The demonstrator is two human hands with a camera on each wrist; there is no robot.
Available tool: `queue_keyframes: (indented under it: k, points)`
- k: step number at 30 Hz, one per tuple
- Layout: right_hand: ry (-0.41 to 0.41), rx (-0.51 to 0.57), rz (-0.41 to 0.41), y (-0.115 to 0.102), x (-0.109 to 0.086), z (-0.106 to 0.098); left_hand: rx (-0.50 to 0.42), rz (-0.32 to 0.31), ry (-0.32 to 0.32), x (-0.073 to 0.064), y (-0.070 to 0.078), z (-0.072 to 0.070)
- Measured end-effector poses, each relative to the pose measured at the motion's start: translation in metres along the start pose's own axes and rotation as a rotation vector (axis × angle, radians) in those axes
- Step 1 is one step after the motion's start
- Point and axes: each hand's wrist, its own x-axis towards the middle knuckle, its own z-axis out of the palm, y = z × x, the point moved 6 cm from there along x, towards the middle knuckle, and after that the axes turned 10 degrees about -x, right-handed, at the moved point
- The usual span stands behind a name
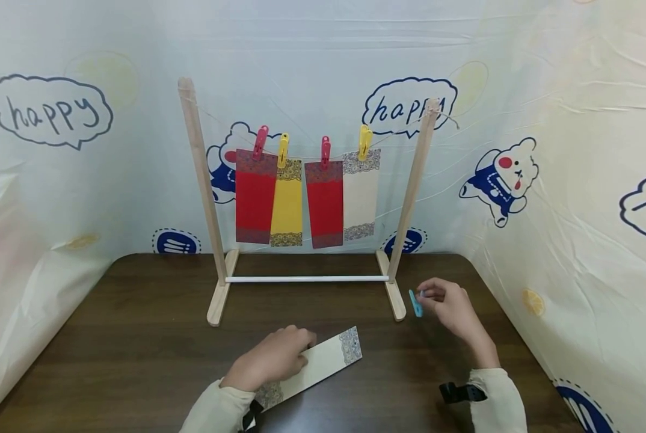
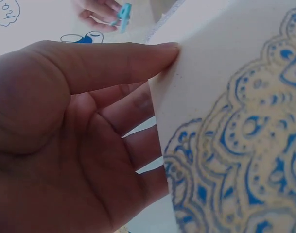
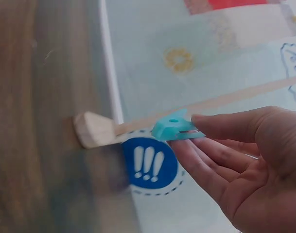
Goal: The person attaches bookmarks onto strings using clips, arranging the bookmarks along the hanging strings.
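My left hand (image 1: pixel 279 355) pinches a long white card (image 1: pixel 325 362) by its edge, thumb on the face and fingers behind it. Blue-grey lace patterns mark both ends of the card, and it slants over the front of the table. To the right, my right hand (image 1: pixel 453 307) holds a light-blue clothespin (image 1: pixel 415 304) between thumb and fingers, just beside the rack's right foot. In the right wrist view the clothespin (image 3: pixel 174 127) is pinched by its handle end.
A wooden rack with two posts (image 1: pixel 203 180) and a white crossbar (image 1: pixel 307 279) stands at the back of the brown table (image 1: pixel 112 337). From its string hang red cards (image 1: pixel 255 204), a yellow card (image 1: pixel 287 204) and a white card (image 1: pixel 361 195), held by red and yellow clothespins (image 1: pixel 364 142).
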Motion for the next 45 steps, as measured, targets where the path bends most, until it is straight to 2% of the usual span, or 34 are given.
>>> queue_keyframes:
  k: [9,17,28,35,45]
  points:
    - [0.041,0.037,-0.016,-0.021,-0.009,-0.017,-0.057,0.025,0.008,0.001,0.002,-0.005]
    - [0.080,-0.034,-0.028,-0.026,-0.012,-0.023,-0.061,0.023,0.023,0.001,0.001,-0.007]
    - [0.030,0.000,-0.035,-0.035,-0.013,-0.026,-0.059,0.018,0.048,0.003,0.000,-0.012]
    - [0.075,0.004,-0.077,-0.051,-0.019,-0.035,-0.060,0.037,0.086,0.001,0.001,-0.017]
    - [0.115,0.040,-0.139,-0.071,-0.029,-0.042,-0.079,0.046,0.108,-0.001,0.003,-0.022]
